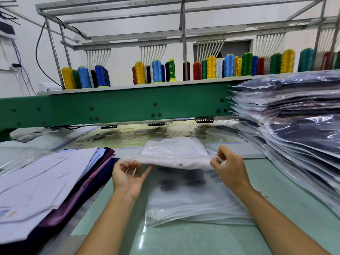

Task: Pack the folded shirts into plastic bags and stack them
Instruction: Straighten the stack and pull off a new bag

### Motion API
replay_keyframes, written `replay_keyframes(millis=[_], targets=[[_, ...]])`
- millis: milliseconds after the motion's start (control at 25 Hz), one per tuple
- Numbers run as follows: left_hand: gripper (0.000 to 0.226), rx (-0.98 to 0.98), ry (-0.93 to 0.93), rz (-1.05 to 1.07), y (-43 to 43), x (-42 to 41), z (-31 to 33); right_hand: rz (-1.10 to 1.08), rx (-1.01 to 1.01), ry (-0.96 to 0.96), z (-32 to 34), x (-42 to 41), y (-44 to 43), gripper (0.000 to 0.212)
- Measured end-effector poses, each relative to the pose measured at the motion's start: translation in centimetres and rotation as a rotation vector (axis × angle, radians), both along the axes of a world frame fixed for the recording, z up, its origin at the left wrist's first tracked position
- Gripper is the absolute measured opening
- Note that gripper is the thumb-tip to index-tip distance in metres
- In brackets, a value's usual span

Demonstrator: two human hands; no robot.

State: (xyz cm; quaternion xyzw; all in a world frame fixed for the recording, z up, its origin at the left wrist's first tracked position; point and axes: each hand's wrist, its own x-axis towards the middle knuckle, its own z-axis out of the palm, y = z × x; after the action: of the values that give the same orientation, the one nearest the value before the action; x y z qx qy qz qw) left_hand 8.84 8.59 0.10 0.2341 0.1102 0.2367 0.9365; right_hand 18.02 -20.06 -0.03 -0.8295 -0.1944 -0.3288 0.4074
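- The folded shirts (46, 181) still to be packed lie in a pile at the left of the table (184, 240), white on top, purple and navy beneath.
- The left hand (128, 176), palm up, holds the bag's left edge lightly between thumb and fingertips. So light a hold could let that corner slip.
- The bagged shirt (174, 153), a white one in clear plastic, hangs lifted between the hands at mid-table. Its near mouth looks unsealed, so dipping that end could let the shirt slide out.
- Beneath it lie the empty bags (193, 205), which the hanging edge could drag askew.
- The right hand (229, 167) pinches the bag's right corner tightly with curled fingers. An uneven pull could crease the fold.
- The packed stack (294, 129) rises high at the right, sloping toward the near side. Slick plastic laid off-centre may start it sliding.
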Motion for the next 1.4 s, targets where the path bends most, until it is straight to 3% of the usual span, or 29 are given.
replay_keyframes(millis=[120, 240, 440, 600, 720, 840, 960, 1080, 1240, 1320, 1400], targets=[[0.055, -0.009, 0.009, -0.063, -1.4, -0.2, 0.3, -0.011, 0.093, -0.033, 0.1, -0.4, 0.6, 0.028], [0.073, 0.196, 0.046, -0.183, -3.5, -0.3, 0.7, 0.055, 0.177, -0.027, 0.3, -1.4, 1.9, 0.024], [0.062, 0.378, 0.196, -0.283, -6.2, 0.1, 0.6, 0.363, 0.150, 0.039, 0.2, -4.0, 5.6, 0.021], [0.027, 0.438, 0.303, -0.174, -6.0, 0.8, -0.3, 0.574, 0.084, 0.151, -0.1, -5.5, 7.7, 0.020], [0.050, 0.461, 0.312, -0.041, -5.9, 1.3, -0.4, 0.655, 0.125, 0.195, -0.1, -5.6, 7.9, 0.009], [0.051, 0.457, 0.356, 0.064, -5.6, 1.8, -0.9, 0.534, 0.187, 0.141, -0.2, -5.2, 7.5, 0.007], [0.028, 0.523, 0.522, 0.208, -3.9, 1.6, -0.8, 0.357, 0.183, 0.079, -0.5, -4.1, 6.5, 0.008], [0.028, 0.685, 0.513, 0.146, -2.5, 1.6, 0.0, 0.190, 0.201, 0.059, -0.8, -2.6, 5.4, 0.017], [0.012, 0.786, 0.430, 0.104, -3.5, 1.7, 3.7, 0.026, 0.191, 0.291, -0.7, -0.6, 4.1, 0.014], [0.015, 0.819, 0.336, 0.055, -4.3, 1.9, 6.6, -0.014, 0.194, 0.418, 0.0, 0.5, 3.3, 0.008], [0.020, 0.862, 0.238, -0.023, -4.9, 2.0, 9.8, -0.010, 0.165, 0.564, 1.5, 1.6, 2.4, 0.027]])
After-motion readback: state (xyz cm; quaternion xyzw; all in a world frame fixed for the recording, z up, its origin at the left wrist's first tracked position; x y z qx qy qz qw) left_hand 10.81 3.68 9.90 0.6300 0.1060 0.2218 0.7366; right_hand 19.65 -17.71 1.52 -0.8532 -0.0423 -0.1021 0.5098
